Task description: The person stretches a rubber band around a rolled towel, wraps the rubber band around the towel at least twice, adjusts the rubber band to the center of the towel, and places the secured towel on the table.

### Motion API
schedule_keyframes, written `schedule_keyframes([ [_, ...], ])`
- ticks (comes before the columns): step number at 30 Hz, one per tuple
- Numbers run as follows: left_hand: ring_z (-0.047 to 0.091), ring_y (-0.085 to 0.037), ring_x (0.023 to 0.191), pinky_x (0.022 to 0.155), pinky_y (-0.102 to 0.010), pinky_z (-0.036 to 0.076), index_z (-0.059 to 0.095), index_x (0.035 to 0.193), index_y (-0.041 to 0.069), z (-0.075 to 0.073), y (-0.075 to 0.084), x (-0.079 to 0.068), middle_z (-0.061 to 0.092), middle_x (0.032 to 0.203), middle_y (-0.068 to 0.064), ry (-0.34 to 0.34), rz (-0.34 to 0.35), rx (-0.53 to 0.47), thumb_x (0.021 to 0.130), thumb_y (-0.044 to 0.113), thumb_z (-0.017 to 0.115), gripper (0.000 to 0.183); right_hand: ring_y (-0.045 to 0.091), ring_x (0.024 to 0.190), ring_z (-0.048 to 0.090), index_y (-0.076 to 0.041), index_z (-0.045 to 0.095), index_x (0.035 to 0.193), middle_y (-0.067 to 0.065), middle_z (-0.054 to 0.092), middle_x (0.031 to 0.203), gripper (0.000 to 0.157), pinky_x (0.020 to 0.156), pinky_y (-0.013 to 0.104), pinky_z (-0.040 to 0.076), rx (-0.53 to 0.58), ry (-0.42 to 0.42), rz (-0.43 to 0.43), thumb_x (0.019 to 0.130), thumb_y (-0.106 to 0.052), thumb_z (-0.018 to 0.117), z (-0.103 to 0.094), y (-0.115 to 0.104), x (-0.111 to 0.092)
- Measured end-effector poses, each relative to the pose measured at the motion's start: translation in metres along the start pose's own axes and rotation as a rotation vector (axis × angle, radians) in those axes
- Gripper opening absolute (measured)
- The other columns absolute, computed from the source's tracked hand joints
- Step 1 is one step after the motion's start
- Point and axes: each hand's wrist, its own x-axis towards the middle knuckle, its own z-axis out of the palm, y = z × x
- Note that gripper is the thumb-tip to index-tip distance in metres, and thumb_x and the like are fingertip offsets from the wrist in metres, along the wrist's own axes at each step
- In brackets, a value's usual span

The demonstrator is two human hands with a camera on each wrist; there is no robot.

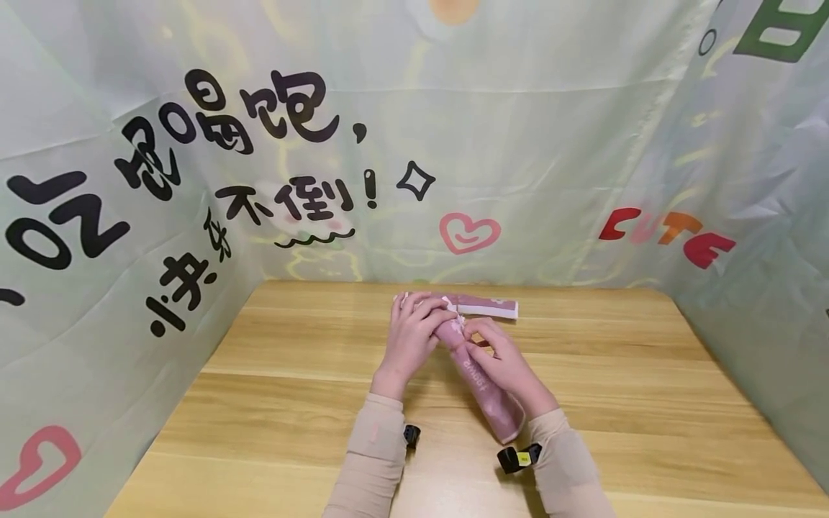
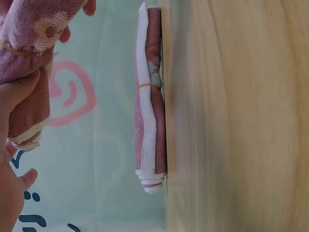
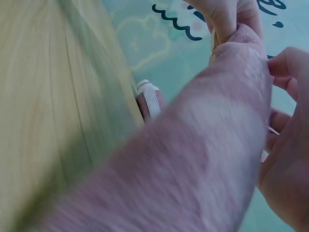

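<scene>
A rolled mauve towel [image 1: 486,392] with pale lettering slants toward me, held in both hands. My left hand [image 1: 409,334] grips its far end, fingers curled over the top. My right hand [image 1: 508,363] pinches its side with thumb and fingertips, close to a thin rubber band [image 2: 19,50] round the roll. In the right wrist view the towel [image 3: 193,125] fills the middle, with the fingers of my right hand [image 3: 289,145] at its side. Behind lies a second rolled towel [image 2: 150,125], mauve with a white edge, also banded round its middle.
The wooden table [image 1: 291,417] meets a printed cloth wall [image 1: 550,144] at the back and both sides. A wrist camera [image 1: 518,458] sits at my right sleeve, and another camera [image 1: 411,436] at my left.
</scene>
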Motion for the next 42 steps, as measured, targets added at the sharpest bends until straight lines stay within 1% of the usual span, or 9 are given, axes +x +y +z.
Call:
schedule_keyframes([
  [5, 0.056, -0.026, 0.121, 0.11, -0.061, 0.033, 0.075, 0.104, 0.024, 0.0, -0.001, 0.001, 0.069, 0.117, 0.005, -0.027, -0.026, 0.0, 0.073, 0.008, 0.081, 0.035, 0.016, 0.107, 0.049, -0.012, 0.058, 0.087, 0.011, 0.054, 0.117, 0.015, 0.089, 0.04, 0.048, 0.035, -0.015, -0.014, 0.081, 0.001, 0.063, 0.001, -0.002, 0.0],
  [10, 0.056, -0.025, 0.119, 0.107, -0.062, 0.034, 0.075, 0.103, 0.024, -0.003, -0.005, 0.001, 0.07, 0.115, 0.003, -0.005, -0.102, -0.009, 0.069, -0.001, 0.079, 0.042, 0.026, 0.114, 0.047, -0.013, 0.059, 0.081, 0.013, 0.052, 0.12, 0.013, 0.1, 0.054, 0.041, 0.02, -0.025, -0.046, 0.078, -0.001, 0.063, -0.003, -0.004, -0.001],
  [14, 0.056, -0.025, 0.119, 0.106, -0.062, 0.035, 0.075, 0.104, 0.023, -0.006, -0.006, 0.001, 0.071, 0.116, 0.002, -0.007, -0.119, 0.0, 0.068, -0.001, 0.079, 0.043, 0.03, 0.117, 0.046, -0.013, 0.062, 0.082, 0.014, 0.052, 0.121, 0.011, 0.101, 0.06, 0.038, 0.009, -0.021, -0.044, 0.081, -0.002, 0.065, -0.007, -0.004, -0.002],
  [17, 0.056, -0.025, 0.118, 0.106, -0.062, 0.035, 0.075, 0.104, 0.022, -0.006, -0.007, 0.001, 0.071, 0.115, 0.002, 0.0, -0.129, 0.003, 0.068, -0.003, 0.078, 0.044, 0.028, 0.116, 0.048, -0.012, 0.065, 0.09, 0.015, 0.053, 0.121, 0.009, 0.099, 0.056, 0.04, -0.015, -0.019, -0.031, 0.085, -0.005, 0.067, -0.009, -0.003, -0.003],
  [21, 0.057, -0.024, 0.115, 0.104, -0.06, 0.038, 0.075, 0.1, 0.02, -0.007, -0.007, 0.001, 0.071, 0.111, 0.002, 0.038, -0.144, 0.006, 0.066, -0.002, 0.077, 0.041, 0.027, 0.114, 0.052, -0.012, 0.066, 0.103, 0.012, 0.056, 0.121, 0.017, 0.093, 0.053, 0.047, -0.055, -0.013, 0.005, 0.087, -0.011, 0.069, -0.009, -0.004, -0.003],
  [28, 0.058, -0.023, 0.108, 0.102, -0.055, 0.041, 0.075, 0.099, 0.02, -0.008, -0.005, 0.001, 0.07, 0.104, 0.003, 0.075, -0.138, 0.036, 0.069, 0.008, 0.081, 0.032, 0.028, 0.103, 0.058, -0.007, 0.052, 0.114, 0.011, 0.058, 0.114, 0.04, 0.082, 0.04, 0.053, -0.101, -0.007, 0.091, 0.084, -0.019, 0.076, 0.001, -0.01, 0.0],
  [33, 0.058, -0.022, 0.104, 0.101, -0.048, 0.042, 0.074, 0.1, 0.021, -0.008, -0.003, 0.002, 0.07, 0.103, 0.003, 0.06, -0.144, 0.043, 0.069, 0.011, 0.08, 0.033, 0.022, 0.094, 0.059, -0.007, 0.046, 0.112, 0.012, 0.058, 0.108, 0.05, 0.078, 0.037, 0.052, -0.161, 0.017, 0.143, 0.078, -0.015, 0.082, 0.008, -0.01, 0.001],
  [37, 0.058, -0.023, 0.102, 0.101, -0.048, 0.043, 0.074, 0.101, 0.021, -0.009, -0.001, 0.003, 0.069, 0.102, 0.003, 0.034, -0.143, 0.034, 0.069, 0.013, 0.081, 0.034, 0.023, 0.089, 0.059, -0.006, 0.046, 0.11, 0.012, 0.059, 0.102, 0.047, 0.079, 0.04, 0.052, -0.232, 0.027, 0.141, 0.078, -0.009, 0.079, 0.009, -0.007, 0.001],
  [42, 0.06, -0.024, 0.106, 0.104, -0.051, 0.042, 0.074, 0.102, 0.022, -0.012, -0.002, 0.004, 0.069, 0.104, 0.001, -0.053, -0.164, 0.01, 0.073, 0.014, 0.08, 0.031, 0.029, 0.094, 0.063, -0.006, 0.048, 0.112, 0.013, 0.063, 0.101, 0.042, 0.083, 0.046, 0.053, -0.255, 0.021, 0.117, 0.08, -0.001, 0.074, 0.005, -0.003, 0.0],
])
